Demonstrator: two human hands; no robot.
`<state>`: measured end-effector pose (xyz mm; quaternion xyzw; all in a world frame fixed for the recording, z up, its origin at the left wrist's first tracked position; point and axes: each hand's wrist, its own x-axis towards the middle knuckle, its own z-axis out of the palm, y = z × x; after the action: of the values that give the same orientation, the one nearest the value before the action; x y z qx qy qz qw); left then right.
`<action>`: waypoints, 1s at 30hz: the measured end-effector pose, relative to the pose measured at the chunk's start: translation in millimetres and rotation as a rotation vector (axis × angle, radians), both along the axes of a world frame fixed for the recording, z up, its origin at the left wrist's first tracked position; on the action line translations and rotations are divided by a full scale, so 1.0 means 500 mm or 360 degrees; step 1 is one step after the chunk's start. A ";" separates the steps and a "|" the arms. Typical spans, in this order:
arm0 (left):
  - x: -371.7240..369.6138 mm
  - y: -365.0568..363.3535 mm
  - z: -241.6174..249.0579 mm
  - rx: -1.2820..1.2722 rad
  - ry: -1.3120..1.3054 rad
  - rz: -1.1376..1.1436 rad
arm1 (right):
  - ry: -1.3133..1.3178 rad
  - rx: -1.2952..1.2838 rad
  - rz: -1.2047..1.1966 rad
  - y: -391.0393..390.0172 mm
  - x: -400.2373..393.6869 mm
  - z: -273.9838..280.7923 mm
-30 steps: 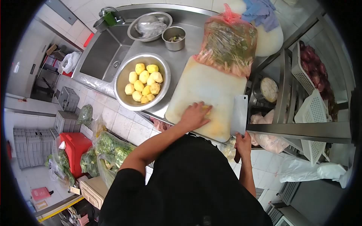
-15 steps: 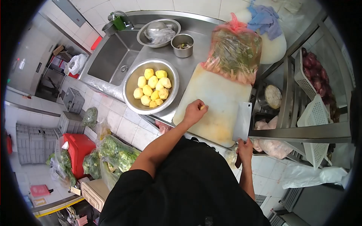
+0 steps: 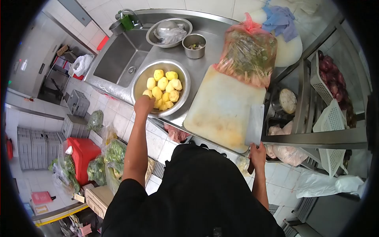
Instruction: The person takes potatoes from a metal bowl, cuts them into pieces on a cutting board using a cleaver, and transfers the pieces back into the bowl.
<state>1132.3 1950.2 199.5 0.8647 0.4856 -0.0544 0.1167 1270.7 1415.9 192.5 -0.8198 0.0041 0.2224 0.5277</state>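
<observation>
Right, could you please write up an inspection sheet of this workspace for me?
Surface: steel counter; stained cutting board.
Job's things: peeled yellow potatoes in a steel bowl; cleaver at the board's right edge.
Clutter: reddish bag of greens over the board's far end; small pot nearby.
Hands: left hand at the bowl's near-left rim, grip unclear; right hand holds the cleaver's handle.
Cables: nothing seen.
Surroundings: sink left, metal rack right.

Steel counter point(image 3: 214, 39), large metal bowl point(image 3: 187, 85), smaller metal bowl point(image 3: 151, 38), metal pot point(image 3: 194, 53), pale cutting board point(image 3: 225, 98)
</observation>
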 end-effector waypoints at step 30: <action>0.196 -0.501 -0.081 -0.0818 -0.1105 -0.1252 | -0.0632 -0.0869 0.0509 0.101 -0.034 0.070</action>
<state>1230.5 1699.7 158.9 0.8911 0.0325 0.0770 0.4460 1253.5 1466.2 227.5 -0.9478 -0.1673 0.1293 0.2387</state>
